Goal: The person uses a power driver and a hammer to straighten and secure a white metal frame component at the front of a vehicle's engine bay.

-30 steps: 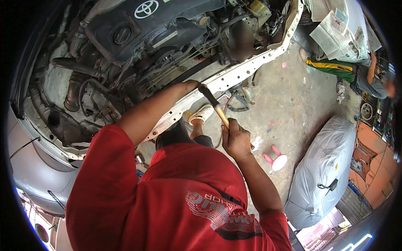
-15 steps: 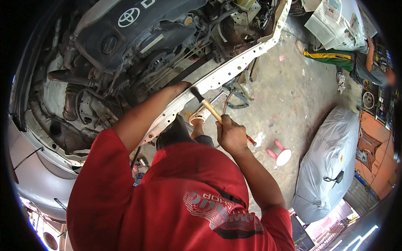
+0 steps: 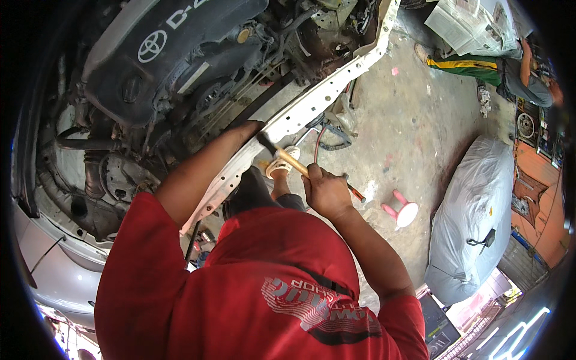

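Observation:
My right hand (image 3: 328, 191) is closed round the light wooden handle of a hammer (image 3: 294, 162). The hammer's dark head is at the near side of a long white metal crossbar (image 3: 312, 108), pierced with holes, at the front of a car's engine bay. Across the bar reaches my left forearm, and my left hand (image 3: 251, 128) is at its far edge, close to the hammer head. The left fingers are hidden behind the bar, so their grip does not show.
A dark engine cover (image 3: 174, 54) and hoses fill the upper left. On the concrete floor (image 3: 402, 132) stands a pink-and-white stool (image 3: 407, 214). A grey-covered vehicle (image 3: 468, 222) is at the right. Another person in green trousers (image 3: 468, 71) is at the upper right, beside newspaper-covered parts (image 3: 465, 27).
The view has shifted, so the engine bay and bar appear farther left and higher. The right hand still grips the hammer, its head staying near the bar; the left hand stays at the bar.

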### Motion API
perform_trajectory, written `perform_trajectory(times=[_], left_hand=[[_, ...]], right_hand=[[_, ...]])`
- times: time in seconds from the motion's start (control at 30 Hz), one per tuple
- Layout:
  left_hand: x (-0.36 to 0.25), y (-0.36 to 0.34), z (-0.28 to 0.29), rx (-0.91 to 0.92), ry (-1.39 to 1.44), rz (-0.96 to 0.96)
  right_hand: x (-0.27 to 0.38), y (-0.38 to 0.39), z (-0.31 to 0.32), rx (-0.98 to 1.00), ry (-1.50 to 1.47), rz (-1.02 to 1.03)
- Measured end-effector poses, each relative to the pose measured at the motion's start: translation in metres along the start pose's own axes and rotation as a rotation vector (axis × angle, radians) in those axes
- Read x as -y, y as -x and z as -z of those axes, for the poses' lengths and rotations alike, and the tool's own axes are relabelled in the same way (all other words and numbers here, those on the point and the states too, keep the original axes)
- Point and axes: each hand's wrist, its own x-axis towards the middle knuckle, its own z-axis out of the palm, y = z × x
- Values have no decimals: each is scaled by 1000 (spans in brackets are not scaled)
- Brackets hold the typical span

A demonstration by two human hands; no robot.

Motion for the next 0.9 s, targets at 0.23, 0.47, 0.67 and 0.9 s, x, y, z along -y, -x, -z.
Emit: perform_trajectory(times=[0.23,0.47,0.67,0.9], left_hand=[[-8,-5,-7,8,28,-19],[-11,-8,-6,1,52,-43],[-9,1,-3,-11,68,-89],[0,-30,4,-48,108,-33]], right_hand=[[5,-12,11,-192,-113,95],[15,-14,18,-228,-173,102],[11,-15,-4,-141,-69,66],[9,-21,-18,-106,-21,22]])
